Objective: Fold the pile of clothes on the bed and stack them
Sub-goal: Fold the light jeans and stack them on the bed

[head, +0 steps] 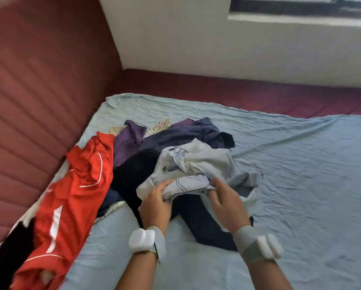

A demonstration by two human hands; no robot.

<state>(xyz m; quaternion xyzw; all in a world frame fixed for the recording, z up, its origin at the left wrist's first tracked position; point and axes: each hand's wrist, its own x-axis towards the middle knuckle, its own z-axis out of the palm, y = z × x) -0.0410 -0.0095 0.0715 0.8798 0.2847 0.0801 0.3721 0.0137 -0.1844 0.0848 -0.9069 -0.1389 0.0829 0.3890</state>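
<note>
Gripping the pale denim jeans point(193, 164) with both hands, you are holding them at the near edge of the clothes pile point(154, 155). Your left hand point(155, 203) is curling its fingers around a bunched fold of the denim, and your right hand point(225, 200) is pinching the fabric just beside it, thumb and fingers closed on the cloth. The jeans are lying crumpled on top of the pile, which is sitting on the light blue bedsheet point(300, 174) toward the left side of the bed.

Under and behind the jeans, a dark navy garment point(204, 222) is spreading toward you between your wrists, and another navy piece point(188, 132) is lying at the far side of the pile. A purple garment point(127, 141) is resting beside it, with a small patterned cloth point(161, 124) showing behind. A red garment with white stripes point(70, 197) is draping along the left edge of the bed, touching the reddish padded headboard point(39, 80).

You are wearing a grey band with a white block on each wrist: the left wristband point(146, 241) and the right wristband point(259, 245). A white wall point(217, 49) is rising behind the bed.
</note>
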